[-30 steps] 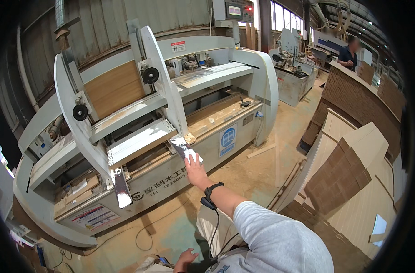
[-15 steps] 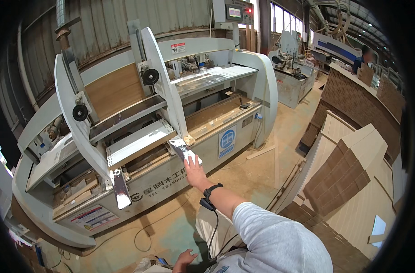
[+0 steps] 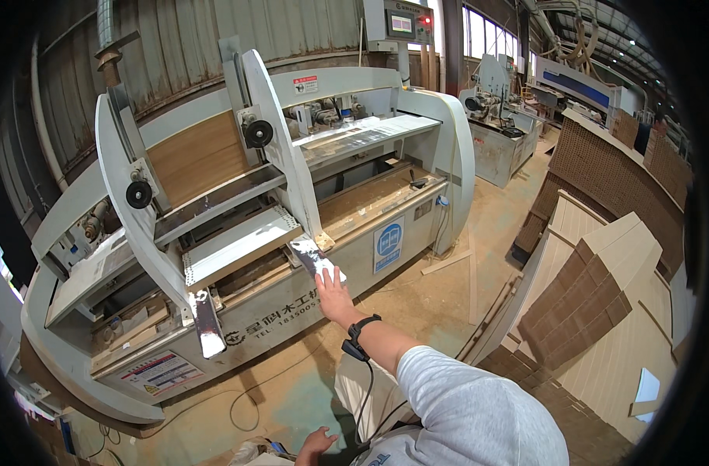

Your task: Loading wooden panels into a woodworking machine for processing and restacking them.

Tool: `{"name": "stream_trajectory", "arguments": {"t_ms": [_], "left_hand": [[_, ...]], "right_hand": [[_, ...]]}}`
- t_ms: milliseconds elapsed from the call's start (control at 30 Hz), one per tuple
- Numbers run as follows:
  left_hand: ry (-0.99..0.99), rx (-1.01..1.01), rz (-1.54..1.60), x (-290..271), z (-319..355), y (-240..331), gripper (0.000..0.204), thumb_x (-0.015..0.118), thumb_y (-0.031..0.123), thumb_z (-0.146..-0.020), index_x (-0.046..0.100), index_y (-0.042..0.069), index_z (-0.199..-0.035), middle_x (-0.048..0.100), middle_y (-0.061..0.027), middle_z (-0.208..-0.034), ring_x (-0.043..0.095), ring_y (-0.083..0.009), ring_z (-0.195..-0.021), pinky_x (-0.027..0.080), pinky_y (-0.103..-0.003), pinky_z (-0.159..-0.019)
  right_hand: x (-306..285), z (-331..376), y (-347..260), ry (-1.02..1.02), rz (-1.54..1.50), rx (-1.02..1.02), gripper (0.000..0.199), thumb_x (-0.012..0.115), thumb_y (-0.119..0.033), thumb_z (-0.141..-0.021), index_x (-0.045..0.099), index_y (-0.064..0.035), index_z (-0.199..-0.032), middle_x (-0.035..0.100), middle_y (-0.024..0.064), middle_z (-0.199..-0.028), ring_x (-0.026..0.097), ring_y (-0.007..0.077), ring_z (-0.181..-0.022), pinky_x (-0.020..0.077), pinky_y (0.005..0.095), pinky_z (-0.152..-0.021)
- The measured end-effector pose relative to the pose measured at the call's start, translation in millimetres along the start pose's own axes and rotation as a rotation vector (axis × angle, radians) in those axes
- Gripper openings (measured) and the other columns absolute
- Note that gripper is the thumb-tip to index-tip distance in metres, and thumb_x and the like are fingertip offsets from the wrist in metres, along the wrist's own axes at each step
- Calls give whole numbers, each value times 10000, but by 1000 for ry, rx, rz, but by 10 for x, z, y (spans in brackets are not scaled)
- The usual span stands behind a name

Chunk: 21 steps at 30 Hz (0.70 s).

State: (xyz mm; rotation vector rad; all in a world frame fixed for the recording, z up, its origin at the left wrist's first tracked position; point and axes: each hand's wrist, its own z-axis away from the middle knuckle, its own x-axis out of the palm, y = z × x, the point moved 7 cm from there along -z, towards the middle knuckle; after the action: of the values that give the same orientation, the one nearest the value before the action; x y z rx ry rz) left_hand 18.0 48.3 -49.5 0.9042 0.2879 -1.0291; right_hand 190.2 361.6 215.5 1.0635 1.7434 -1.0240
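Observation:
My right hand (image 3: 333, 293) lies with its fingers stretched out on the end of a worn metal support arm (image 3: 305, 250), which juts from the front of a woodworking machine (image 3: 269, 304). A black band circles that wrist, with a cable hanging from it. Low in the picture, close to my body, my left hand (image 3: 317, 443) has its fingers apart and nothing visible in it. To the left of my right hand, a white panel (image 3: 242, 242) with rows of small holes along its ends lies across the machine bed. A second worn support arm (image 3: 207, 326) sticks out below the panel's left end.
Two black handwheels (image 3: 258, 133) sit on the upright frames. A control box with a screen (image 3: 401, 23) and a lit red lamp hangs above. Stacked boards (image 3: 603, 303) stand at my right. A loose cable (image 3: 245, 423) trails over the floor. Another machine (image 3: 506, 132) stands behind.
Both of my hands keep their places. The view has shifted very slightly. In the far right background, a person has moved lower and to the right, partly behind the stacked boards.

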Motion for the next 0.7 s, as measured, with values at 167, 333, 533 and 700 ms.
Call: {"name": "stream_trajectory", "arguments": {"t_ms": [167, 333, 533, 700], "left_hand": [[-33, -30, 44, -15, 54, 52, 671, 590, 470, -767, 459, 2, -1230, 631, -180, -995, 572, -311, -1011, 433, -371, -883], [-10, -19, -6, 20, 5, -11, 675, 594, 479, -759, 461, 14, -1229, 634, -170, -994, 572, -312, -1011, 436, -380, -881], [-6, -11, -13, -22, 23, 41, 678, 611, 459, -758, 458, 12, -1245, 639, -175, -962, 609, -298, -916, 467, -357, -811], [-17, -33, 8, -47, 72, 89, 679, 609, 472, -753, 464, 14, -1234, 641, -164, -957, 601, -292, -942, 458, -359, -831]], "right_hand": [[12, 5, 16, -14, -10, 7, 554, 455, -90, -819, 271, -25, -1337, 198, 190, -1408, 126, 450, -1313, 396, 578, -902], [21, 0, 2, 4, -9, -2, 559, 453, -85, -816, 268, -21, -1340, 196, 191, -1410, 124, 449, -1314, 391, 582, -904], [37, -2, 23, 17, -25, -3, 565, 456, -78, -810, 266, -15, -1339, 195, 196, -1410, 128, 449, -1312, 387, 585, -907], [21, 4, 14, 7, -41, 6, 569, 463, -70, -803, 269, -12, -1335, 193, 198, -1410, 128, 451, -1310, 385, 584, -913]]}}
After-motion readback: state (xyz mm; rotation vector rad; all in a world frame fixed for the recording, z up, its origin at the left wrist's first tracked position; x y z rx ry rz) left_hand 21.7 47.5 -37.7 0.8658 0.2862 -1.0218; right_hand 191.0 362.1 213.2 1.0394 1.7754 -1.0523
